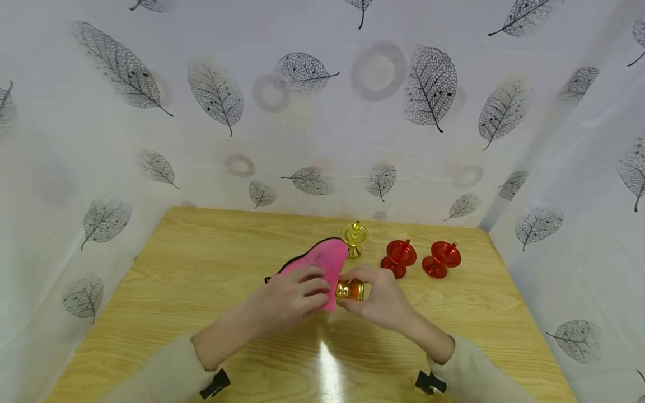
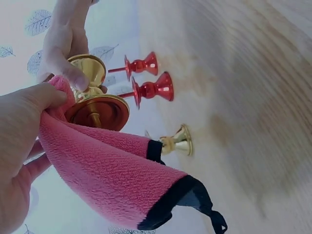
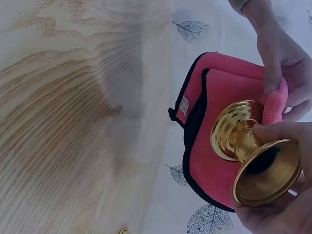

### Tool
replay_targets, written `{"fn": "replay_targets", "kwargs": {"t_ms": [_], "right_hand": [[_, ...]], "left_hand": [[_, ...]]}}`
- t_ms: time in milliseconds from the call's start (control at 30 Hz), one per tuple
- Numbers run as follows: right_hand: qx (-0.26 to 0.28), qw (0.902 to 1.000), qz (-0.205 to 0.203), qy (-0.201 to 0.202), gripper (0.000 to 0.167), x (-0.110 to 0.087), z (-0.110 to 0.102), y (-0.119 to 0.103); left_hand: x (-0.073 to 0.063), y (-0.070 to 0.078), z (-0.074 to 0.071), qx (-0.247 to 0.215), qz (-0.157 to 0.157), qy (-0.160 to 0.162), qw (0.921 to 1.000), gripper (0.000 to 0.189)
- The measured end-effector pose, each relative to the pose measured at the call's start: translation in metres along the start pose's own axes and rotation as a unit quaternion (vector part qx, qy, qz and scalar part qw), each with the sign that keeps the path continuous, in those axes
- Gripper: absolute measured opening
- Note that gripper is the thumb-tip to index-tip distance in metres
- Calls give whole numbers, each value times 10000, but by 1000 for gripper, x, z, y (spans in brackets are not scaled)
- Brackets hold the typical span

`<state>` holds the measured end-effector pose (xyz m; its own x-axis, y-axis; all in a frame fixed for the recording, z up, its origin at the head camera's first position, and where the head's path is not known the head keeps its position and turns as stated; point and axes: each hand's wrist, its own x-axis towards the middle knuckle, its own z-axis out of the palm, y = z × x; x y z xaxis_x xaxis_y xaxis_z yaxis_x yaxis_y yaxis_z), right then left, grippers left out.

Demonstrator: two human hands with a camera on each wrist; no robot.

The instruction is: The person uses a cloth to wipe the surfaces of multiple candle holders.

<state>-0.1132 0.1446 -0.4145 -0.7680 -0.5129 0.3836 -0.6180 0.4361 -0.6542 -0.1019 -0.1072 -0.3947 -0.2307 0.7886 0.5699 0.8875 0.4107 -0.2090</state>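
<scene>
So the gold holder is up off the table, sitting right between the hands, and I'm using it as the landmark here. It's tipped on its side: long axis runs roughly left-right, dish end facing the left hand, flared foot out to the right. The right hand is the closer one, since it actually has the holder, thumb and fingers curled in around the waist and foot. The left hand sits just left of the holder with its fingers pinched on a pink cloth; the cloth hangs against the holder's dish side, and the bunched bit looks like it's touching.

As for looks: super shiny, mirror-ish gold, narrow waist, hollow foot (dark inside from the right wrist view), wide dish with a post in the middle. The dish picks up a reddish tint, probably reflecting the cloth.

Beyond the holder there's a second gold holder standing upright, plus a first red holder and another red holder beyond and to its right.
</scene>
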Motion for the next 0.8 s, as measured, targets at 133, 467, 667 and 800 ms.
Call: {"fn": "replay_targets", "kwargs": {"t_ms": [133,467,667,800], "right_hand": [[283,9983,508,-51,33,-1,0,-1],[-988,9825,-1539,361,41,-5,6,1],[-2058,9312,-2965,516,44,-7,7,1],[-1959,9334,-2953,562,44,-8,7,2]], "left_hand": [[0,3,3,35,-75,27,10000,28],[4,3,1,-570,-741,-256,9953,25],[3,0,1,-881,-910,-302,9915,25],[4,2,2,-961,-851,-252,9914,22]]}}
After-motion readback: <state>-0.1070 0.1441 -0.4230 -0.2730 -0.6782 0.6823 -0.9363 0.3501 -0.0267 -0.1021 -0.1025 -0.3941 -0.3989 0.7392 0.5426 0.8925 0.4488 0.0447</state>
